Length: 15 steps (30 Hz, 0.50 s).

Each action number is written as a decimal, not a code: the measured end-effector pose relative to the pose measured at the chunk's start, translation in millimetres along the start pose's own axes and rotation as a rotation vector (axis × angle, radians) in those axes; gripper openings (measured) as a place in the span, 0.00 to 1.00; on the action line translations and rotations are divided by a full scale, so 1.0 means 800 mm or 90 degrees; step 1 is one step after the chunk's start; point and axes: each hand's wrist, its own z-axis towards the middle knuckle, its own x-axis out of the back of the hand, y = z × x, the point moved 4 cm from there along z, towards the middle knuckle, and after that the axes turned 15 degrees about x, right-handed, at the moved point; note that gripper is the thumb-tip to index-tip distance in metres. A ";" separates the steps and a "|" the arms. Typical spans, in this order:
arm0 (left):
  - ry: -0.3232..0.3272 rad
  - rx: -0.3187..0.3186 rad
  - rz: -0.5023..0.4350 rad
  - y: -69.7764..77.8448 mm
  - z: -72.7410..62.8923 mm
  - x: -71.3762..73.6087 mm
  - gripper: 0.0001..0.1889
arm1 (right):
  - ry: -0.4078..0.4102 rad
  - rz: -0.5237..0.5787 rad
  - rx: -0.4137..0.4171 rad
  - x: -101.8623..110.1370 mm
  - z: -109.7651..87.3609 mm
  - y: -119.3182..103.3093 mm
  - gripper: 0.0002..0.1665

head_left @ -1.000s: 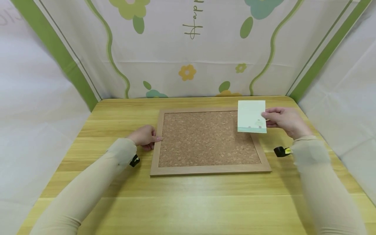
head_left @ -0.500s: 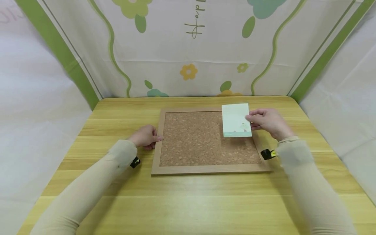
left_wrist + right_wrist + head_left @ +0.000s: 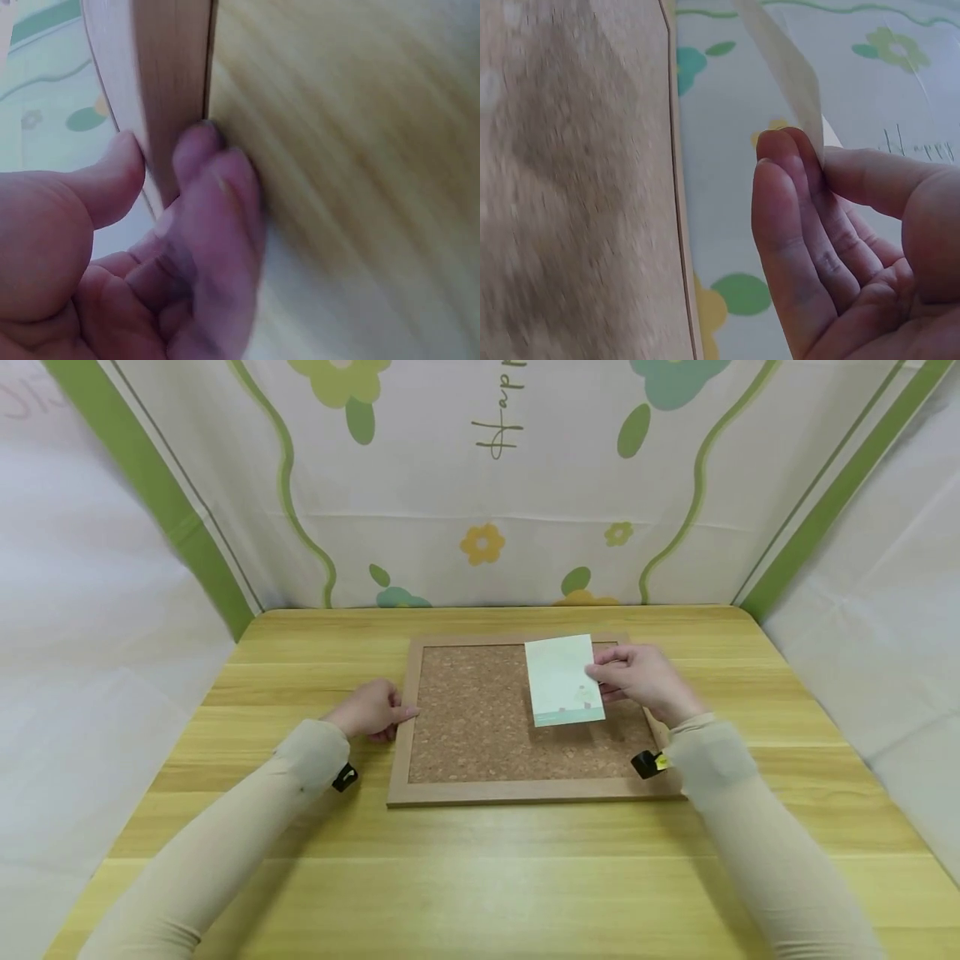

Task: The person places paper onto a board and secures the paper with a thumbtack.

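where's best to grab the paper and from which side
Probably pinch the paper by its left edge, coming from the left: it is a thin sheet held above the cork board, that edge is free, and the right hand pinches the opposite edge.

Paper (image 3: 795, 75) in right grip (image 3: 855, 255), near corkboard (image 3: 577, 187)

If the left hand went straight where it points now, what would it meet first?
Likely the wooden frame's left side, directly before the left hand, which seems to pinch it.
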 end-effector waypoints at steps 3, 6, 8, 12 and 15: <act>0.039 0.002 0.022 0.004 -0.007 0.006 0.18 | -0.005 0.010 -0.006 -0.013 0.002 -0.002 0.23; 0.083 -0.012 0.041 0.014 -0.017 0.012 0.18 | -0.006 0.015 -0.003 -0.024 0.002 -0.004 0.21; 0.100 -0.032 0.040 0.024 -0.024 0.014 0.17 | -0.011 0.023 0.001 -0.029 0.002 -0.005 0.21; 0.109 -0.081 0.029 0.042 -0.031 0.009 0.18 | -0.017 0.029 0.005 -0.037 0.001 -0.005 0.20; 0.085 -0.109 -0.021 0.055 -0.035 -0.001 0.18 | -0.021 0.027 0.007 -0.042 0.000 -0.006 0.20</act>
